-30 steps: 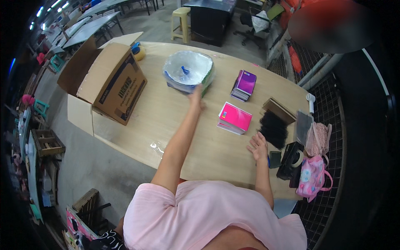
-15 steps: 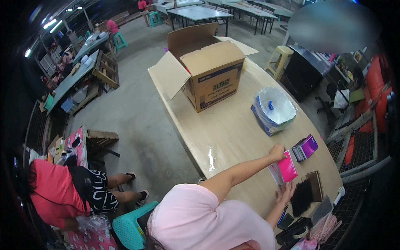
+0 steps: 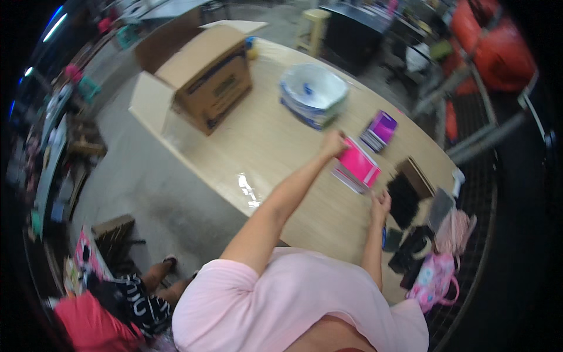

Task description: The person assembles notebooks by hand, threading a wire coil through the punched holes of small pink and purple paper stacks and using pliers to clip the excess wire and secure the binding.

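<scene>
A stack of small notebooks with a bright pink top cover (image 3: 359, 164) is on the pale table (image 3: 293, 176), tilted slightly away from me. My left hand (image 3: 335, 144) grips its far left end, fingers closed round the edge. At the opposite corner is my right hand (image 3: 380, 203), its fingers loosely apart and close against the stack's near edge; blur hides whether they touch. Just beyond lies another stack of notebooks with a purple cover (image 3: 381, 129), which neither hand touches.
An open cardboard box (image 3: 217, 88) and a plastic-wrapped blue-white bundle (image 3: 314, 94) stand farther back. Black bristly material (image 3: 403, 199) lies by a small brown box (image 3: 415, 177) at right. A pink patterned bag (image 3: 437, 281) is nearby. A person in red (image 3: 97, 322) is at lower left.
My view has swung right and down, so the table appears shifted left and up. The left hand stays on the pink stack; the right hand sits slightly farther off its corner.
</scene>
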Available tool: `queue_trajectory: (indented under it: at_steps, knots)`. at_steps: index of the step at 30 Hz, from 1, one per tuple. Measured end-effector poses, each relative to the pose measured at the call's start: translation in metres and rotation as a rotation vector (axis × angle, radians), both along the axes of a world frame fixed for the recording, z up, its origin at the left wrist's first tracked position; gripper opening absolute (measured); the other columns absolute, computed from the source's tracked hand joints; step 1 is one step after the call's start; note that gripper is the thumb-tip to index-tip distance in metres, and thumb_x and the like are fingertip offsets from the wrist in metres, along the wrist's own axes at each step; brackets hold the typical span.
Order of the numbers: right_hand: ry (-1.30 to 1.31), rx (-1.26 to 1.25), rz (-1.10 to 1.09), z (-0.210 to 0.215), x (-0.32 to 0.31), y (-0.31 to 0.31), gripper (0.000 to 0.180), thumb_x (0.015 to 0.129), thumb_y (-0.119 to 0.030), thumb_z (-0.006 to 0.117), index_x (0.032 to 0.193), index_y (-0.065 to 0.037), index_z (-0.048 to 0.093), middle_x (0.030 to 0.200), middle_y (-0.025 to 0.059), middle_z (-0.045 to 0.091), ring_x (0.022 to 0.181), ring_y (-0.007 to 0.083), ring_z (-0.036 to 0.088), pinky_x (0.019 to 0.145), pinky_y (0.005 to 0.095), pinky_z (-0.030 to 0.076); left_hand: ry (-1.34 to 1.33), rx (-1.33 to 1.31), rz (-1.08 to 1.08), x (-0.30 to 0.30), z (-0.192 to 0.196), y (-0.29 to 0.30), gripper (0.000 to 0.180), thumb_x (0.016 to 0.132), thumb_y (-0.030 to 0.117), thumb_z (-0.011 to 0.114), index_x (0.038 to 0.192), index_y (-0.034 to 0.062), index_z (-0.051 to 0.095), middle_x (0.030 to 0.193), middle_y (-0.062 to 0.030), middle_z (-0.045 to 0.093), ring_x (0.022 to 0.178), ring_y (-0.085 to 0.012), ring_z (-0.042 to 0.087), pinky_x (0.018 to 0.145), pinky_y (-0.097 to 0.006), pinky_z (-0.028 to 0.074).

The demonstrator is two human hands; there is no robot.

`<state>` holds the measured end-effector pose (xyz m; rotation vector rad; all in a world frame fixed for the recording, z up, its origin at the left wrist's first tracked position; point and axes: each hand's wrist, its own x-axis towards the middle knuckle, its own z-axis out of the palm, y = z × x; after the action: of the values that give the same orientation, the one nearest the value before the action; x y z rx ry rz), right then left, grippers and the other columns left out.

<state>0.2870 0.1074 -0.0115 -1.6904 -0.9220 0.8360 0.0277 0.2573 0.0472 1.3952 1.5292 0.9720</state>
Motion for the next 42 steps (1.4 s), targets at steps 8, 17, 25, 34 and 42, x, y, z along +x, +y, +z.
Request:
queue_trajectory:
  at_steps: [8, 17, 25, 34, 42]
  knots:
    - [-0.162, 0.126, -0.01, 0.021, 0.014, -0.021, 0.062, 0.08, -0.018, 0.08, 0.133, -0.004, 0.052, 0.128, 0.0173, 0.056, 0.12, 0.0281, 0.054, 0.101, 0.0394, 0.045, 0.073, 0.071, -0.022, 0.009, 0.029, -0.012, 0.035, 0.075, 0.018, 0.081, 0.102, 0.0025, 0.065, 0.096, -0.0198, 0.071, 0.089, -0.0353, 0.069, 0.079, -0.042, 0.054]
    - [0.389, 0.187, 0.392, 0.048, -0.031, -0.052, 0.041, 0.089, 0.0, 0.065, 0.128, -0.002, 0.052, 0.125, 0.0096, 0.061, 0.114, 0.0141, 0.056, 0.093, 0.0274, 0.046, -0.341, 0.168, -0.148, 0.001, 0.01, -0.159, 0.026, 0.093, -0.005, 0.056, 0.118, 0.0026, 0.053, 0.099, -0.0056, 0.061, 0.091, -0.013, 0.059, 0.082, -0.03, 0.051]
    - [0.328, 0.264, 0.332, -0.02, -0.077, -0.068, 0.041, 0.092, 0.004, 0.058, 0.132, 0.0, 0.048, 0.125, 0.012, 0.06, 0.116, 0.0135, 0.055, 0.096, 0.0239, 0.042, 0.041, 0.316, -0.226, 0.005, -0.044, -0.194, 0.052, 0.088, -0.011, 0.056, 0.136, 0.0066, 0.051, 0.118, -0.015, 0.053, 0.108, -0.0242, 0.056, 0.093, -0.033, 0.05]
    - [0.102, 0.382, 0.17, -0.032, -0.092, -0.063, 0.038, 0.089, -0.001, 0.061, 0.125, -0.003, 0.052, 0.119, 0.0104, 0.061, 0.113, 0.0209, 0.057, 0.099, 0.0362, 0.043, -0.029, 0.448, -0.157, 0.023, -0.038, -0.188, 0.038, 0.086, -0.009, 0.057, 0.121, 0.0067, 0.06, 0.121, -0.0172, 0.049, 0.111, -0.0329, 0.055, 0.092, -0.04, 0.05]
    - [0.024, 0.29, 0.171, -0.041, -0.091, -0.065, 0.022, 0.095, -0.004, 0.058, 0.116, -0.003, 0.051, 0.111, 0.0079, 0.057, 0.106, 0.0165, 0.054, 0.095, 0.031, 0.042, -0.083, 0.28, -0.148, 0.024, -0.043, -0.191, 0.018, 0.091, 0.001, 0.06, 0.108, 0.0049, 0.064, 0.109, -0.0188, 0.049, 0.102, -0.0355, 0.052, 0.088, -0.042, 0.048]
